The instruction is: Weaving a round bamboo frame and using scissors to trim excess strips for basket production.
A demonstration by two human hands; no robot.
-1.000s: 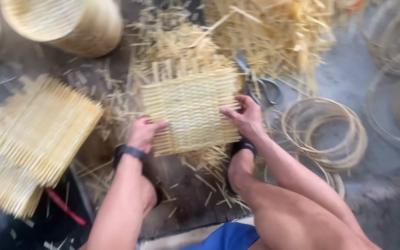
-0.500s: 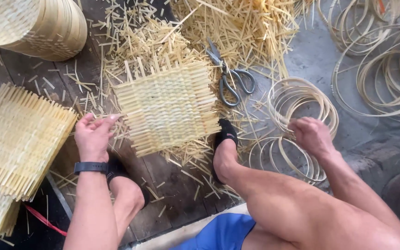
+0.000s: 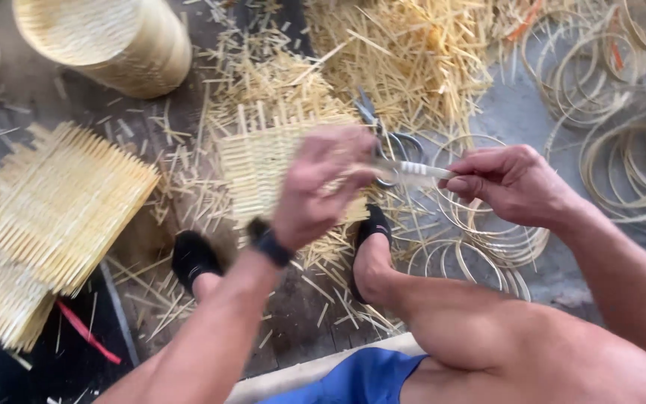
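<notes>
My left hand [image 3: 321, 185] and my right hand [image 3: 514, 182] are raised above the floor and hold a thin pale bamboo strip [image 3: 411, 172] between them, each pinching one end. Beneath them a partly woven square bamboo mat [image 3: 259, 168] lies on the dark boards, held down by my two feet in black socks [image 3: 371, 228]. A black band [image 3: 272, 247] is on my left wrist. Scissors [image 3: 386, 142] lie just beyond the mat, partly hidden by the strip.
A stack of finished woven mats [image 3: 50, 217] lies at the left. Round woven baskets [image 3: 114, 41] stand at the top left. A heap of bamboo slivers [image 3: 405, 52] is at the top. Coiled bamboo rings [image 3: 622, 164] cover the right side.
Both hands have left the mat and the rings and come together in the air, now holding a thin strip between them. The view has shifted slightly.
</notes>
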